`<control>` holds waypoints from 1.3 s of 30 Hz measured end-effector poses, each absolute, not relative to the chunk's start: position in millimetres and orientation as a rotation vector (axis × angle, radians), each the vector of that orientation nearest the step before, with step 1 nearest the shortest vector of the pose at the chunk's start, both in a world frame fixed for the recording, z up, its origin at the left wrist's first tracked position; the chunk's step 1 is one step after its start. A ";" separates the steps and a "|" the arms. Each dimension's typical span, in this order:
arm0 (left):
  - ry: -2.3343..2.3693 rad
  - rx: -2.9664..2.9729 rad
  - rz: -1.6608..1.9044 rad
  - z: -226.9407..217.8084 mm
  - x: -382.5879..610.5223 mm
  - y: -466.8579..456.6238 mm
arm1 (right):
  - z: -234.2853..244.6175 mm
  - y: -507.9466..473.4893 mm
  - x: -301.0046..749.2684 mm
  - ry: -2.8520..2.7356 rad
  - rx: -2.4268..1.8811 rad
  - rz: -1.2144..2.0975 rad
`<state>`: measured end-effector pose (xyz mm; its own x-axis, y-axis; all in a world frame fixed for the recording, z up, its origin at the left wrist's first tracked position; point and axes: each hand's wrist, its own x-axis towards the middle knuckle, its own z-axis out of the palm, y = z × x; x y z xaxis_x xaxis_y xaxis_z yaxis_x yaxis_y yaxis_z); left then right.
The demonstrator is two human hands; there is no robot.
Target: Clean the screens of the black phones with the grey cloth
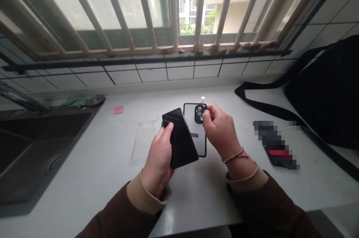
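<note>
Two items are in my grip above the grey surface (213,200). My left hand (158,159) is wrapped around a black phone (181,139), thumb along its near edge, the slab tilted and overlapping the second item. My right hand (220,129) pinches, thumb against forefinger, the top corner of a phone case (196,133) with a black rim and a dark camera cut-out, held just behind the phone. A clear case (143,140) lies flat on the surface to the left. Judgement: alignment matters most; I should square the phone's camera corner to the cut-out, keep fingers on the edges, and seat one corner before pressing the rest.
</note>
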<state>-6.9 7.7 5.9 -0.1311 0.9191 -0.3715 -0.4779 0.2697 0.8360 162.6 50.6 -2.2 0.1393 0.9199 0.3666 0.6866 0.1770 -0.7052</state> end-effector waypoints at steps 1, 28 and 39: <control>1.144 0.520 1.301 5.2 -7.9 8.1 | -1.7 50.7 163.9 -1.590 -1.577 0.346; 1.160 0.726 1.158 -12.0 -9.6 7.3 | -15.5 42.0 136.3 -1.422 -1.296 1.145; 1.035 0.573 1.121 1.5 -3.5 2.5 | -13.9 40.6 134.3 -1.232 -1.190 1.546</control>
<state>-3.5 2.5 1.5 0.0721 0.9231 -0.3778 -0.4503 0.3681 0.8135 134.3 40.6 -13.9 -0.2272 0.9568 -0.1816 -0.0359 -0.1946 -0.9802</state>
